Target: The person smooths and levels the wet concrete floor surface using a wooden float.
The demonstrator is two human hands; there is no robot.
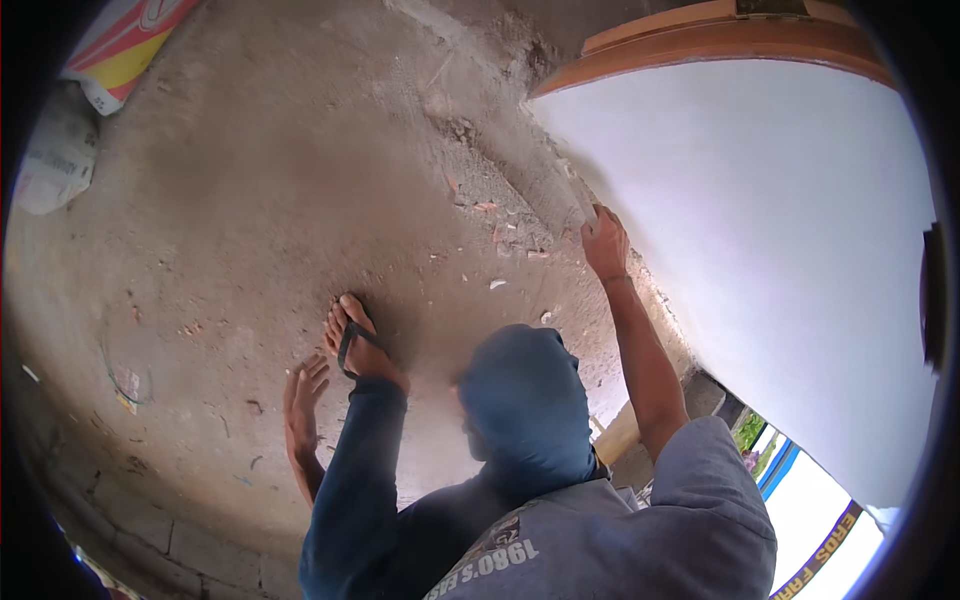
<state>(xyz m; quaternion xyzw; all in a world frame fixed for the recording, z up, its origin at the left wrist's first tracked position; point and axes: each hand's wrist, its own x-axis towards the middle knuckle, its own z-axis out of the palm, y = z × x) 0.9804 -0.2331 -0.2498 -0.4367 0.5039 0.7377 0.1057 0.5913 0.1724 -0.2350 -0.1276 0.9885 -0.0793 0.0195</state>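
My right hand (605, 240) reaches to the base of the white wall (750, 230), its fingers curled around something pale that I cannot make out, against the rough strip where wall meets floor. My left hand (305, 395) is open, fingers slightly bent, low over the dusty concrete floor (210, 280) beside my bare foot in a black flip-flop (355, 335). My bent leg in dark blue cloth (345, 480) and the grey shirt (620, 540) fill the lower middle.
Large printed sacks (55, 150) lie at the upper left. Rubble (495, 215) is scattered along the wall base. An orange-brown wooden edge (700, 25) tops the wall. A block ledge (150, 530) runs at the lower left. A bright opening with greenery (750, 435) shows at the lower right.
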